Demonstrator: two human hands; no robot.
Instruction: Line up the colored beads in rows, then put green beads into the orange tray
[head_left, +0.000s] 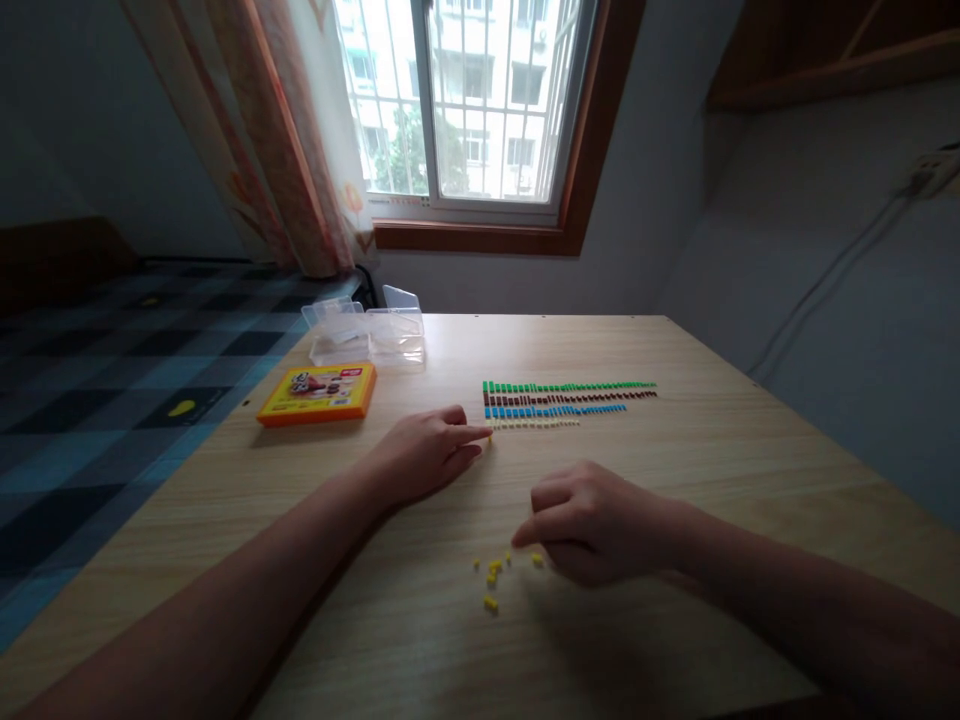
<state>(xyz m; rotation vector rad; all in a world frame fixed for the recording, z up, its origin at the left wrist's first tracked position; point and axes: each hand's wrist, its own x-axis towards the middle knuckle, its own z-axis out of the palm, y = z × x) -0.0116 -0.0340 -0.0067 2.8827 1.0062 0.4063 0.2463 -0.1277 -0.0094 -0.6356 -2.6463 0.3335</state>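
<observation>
My left hand (431, 450) rests on the table with its index finger stretched out. That fingertip touches or almost touches a small yellow brick (490, 437) just below the left end of a cream row (525, 424). Above it lie a blue row (555, 411), a brown row (562, 398) and a green row (562, 386) of small bricks. My right hand (596, 525) hovers low, index finger pointing down and the others curled, with nothing visible in it. Close to its fingertip lie several loose yellow bricks (493, 568), including one larger piece (490, 604).
An orange-and-yellow box (319, 393) lies at the table's left side. Behind it stands a clear plastic case (367, 335) with raised lids. A bed with a checked cover (150, 360) borders the table's left edge. The window (487, 110) and wall are beyond the far edge.
</observation>
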